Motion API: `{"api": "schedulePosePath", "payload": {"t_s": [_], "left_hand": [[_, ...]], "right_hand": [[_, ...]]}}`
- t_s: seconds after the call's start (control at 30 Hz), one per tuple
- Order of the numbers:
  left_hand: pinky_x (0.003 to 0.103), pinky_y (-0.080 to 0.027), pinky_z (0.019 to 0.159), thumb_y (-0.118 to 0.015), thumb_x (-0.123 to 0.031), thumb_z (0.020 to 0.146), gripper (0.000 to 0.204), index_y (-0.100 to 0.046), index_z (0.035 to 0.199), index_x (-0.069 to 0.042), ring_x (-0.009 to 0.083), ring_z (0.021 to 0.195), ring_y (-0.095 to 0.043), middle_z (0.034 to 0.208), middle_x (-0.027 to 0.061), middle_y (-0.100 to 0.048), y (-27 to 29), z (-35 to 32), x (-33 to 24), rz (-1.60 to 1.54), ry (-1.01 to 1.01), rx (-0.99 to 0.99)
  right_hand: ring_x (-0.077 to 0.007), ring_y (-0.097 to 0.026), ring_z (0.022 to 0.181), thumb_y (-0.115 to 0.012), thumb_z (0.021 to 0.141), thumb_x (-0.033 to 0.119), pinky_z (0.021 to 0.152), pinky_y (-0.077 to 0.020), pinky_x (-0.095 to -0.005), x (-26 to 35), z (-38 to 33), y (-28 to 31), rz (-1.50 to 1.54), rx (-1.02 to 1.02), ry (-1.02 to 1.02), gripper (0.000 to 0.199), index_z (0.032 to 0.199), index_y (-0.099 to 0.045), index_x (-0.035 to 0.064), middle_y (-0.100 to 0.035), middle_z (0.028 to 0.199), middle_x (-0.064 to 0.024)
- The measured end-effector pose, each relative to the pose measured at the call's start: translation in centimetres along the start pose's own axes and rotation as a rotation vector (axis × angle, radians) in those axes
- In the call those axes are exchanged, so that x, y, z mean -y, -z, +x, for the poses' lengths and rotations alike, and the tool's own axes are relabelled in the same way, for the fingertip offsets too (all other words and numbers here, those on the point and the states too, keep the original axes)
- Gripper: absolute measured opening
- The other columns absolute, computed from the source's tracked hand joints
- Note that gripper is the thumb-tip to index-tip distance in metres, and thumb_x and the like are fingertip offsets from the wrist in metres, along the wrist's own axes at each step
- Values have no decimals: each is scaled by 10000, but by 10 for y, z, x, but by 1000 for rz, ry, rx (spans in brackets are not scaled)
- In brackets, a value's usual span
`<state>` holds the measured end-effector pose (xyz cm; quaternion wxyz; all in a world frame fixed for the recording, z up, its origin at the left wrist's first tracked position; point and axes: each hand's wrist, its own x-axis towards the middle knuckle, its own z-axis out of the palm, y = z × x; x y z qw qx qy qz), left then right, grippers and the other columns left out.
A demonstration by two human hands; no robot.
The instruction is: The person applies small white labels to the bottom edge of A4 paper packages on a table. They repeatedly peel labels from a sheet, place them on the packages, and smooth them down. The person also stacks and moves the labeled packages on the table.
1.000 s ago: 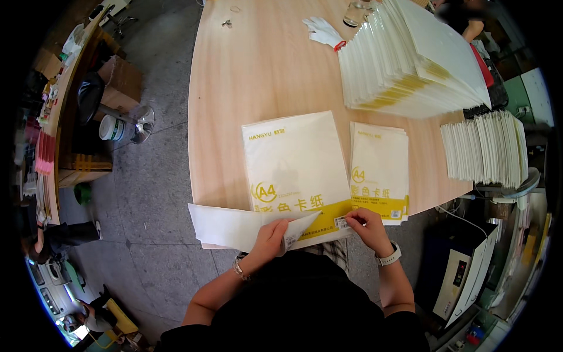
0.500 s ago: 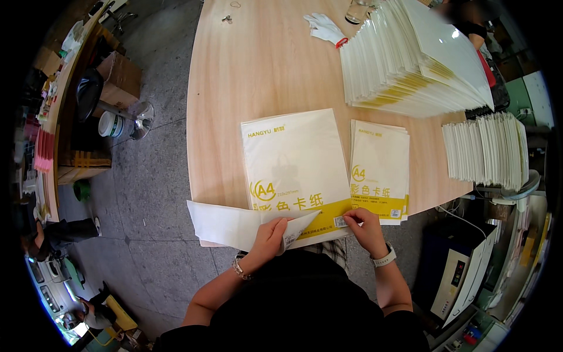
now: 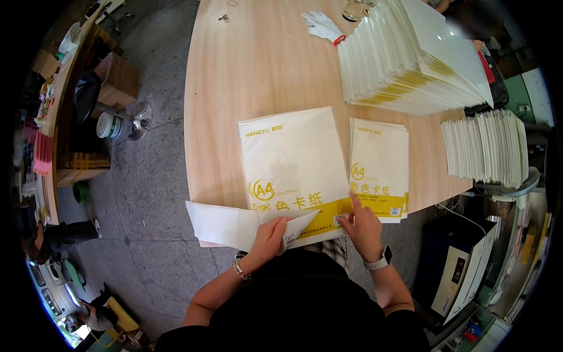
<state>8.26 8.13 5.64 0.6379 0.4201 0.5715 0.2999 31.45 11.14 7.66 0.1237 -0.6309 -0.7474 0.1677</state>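
A white plastic pack of A4 card paper [image 3: 296, 152] with yellow printing lies before me on top of others at the table's near edge. My left hand [image 3: 270, 237] is closed on a folded white label sheet [image 3: 220, 224], which lies across the pack's lower left corner; barcodes show on its turned-up end. My right hand [image 3: 365, 230] is at the pack's lower right, index finger stretched out toward the far side and thumb at a small barcode label [image 3: 340, 219] on the yellow band. To the right lies a smaller-looking pile of similar packs [image 3: 380, 152].
A tall row of white packs [image 3: 404, 64] stands at the far right, with a shorter row [image 3: 487, 149] nearer. A white glove [image 3: 321, 26], a glass [image 3: 355, 10] and a small metal piece [image 3: 223, 18] lie far off. A boxy machine [image 3: 454, 270] stands right of the table.
My right hand has shifted slightly, its fingers going from a pinch at the barcode label to spread, with the index finger extended. My left hand keeps its hold on the label sheet.
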Motion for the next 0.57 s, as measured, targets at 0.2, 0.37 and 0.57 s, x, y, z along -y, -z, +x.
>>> {"api": "schedulePosePath", "payload": {"t_s": [0.2,0.37,0.57], "left_hand": [[271,-436,685,-374,-208,905,321,-560,990,40,150,743,-566,805,144,-615,1,0,-2,58,-47,2],[258,-426,719,-376,-209,906,325,-556,1002,44,134,786,-547,845,120,-612,4,-1,-6,23,-7,54],[246,-403,788,-378,-224,912,316,-570,1040,-8,132,861,-521,921,99,-599,14,-7,-10,-230,73,30]], "right_hand": [[-187,-549,652,-667,733,227,597,-445,-273,-26,8,-5,479,258,-265,342,956,-531,6,-567,724,-83],[-83,-524,668,-612,786,116,612,-430,-208,-43,-4,-19,622,291,-280,225,946,-516,-9,-570,762,-33],[-114,-574,857,-581,800,111,772,-446,-221,-85,-10,-6,1185,18,-459,184,961,-510,54,-616,898,-94]]}}
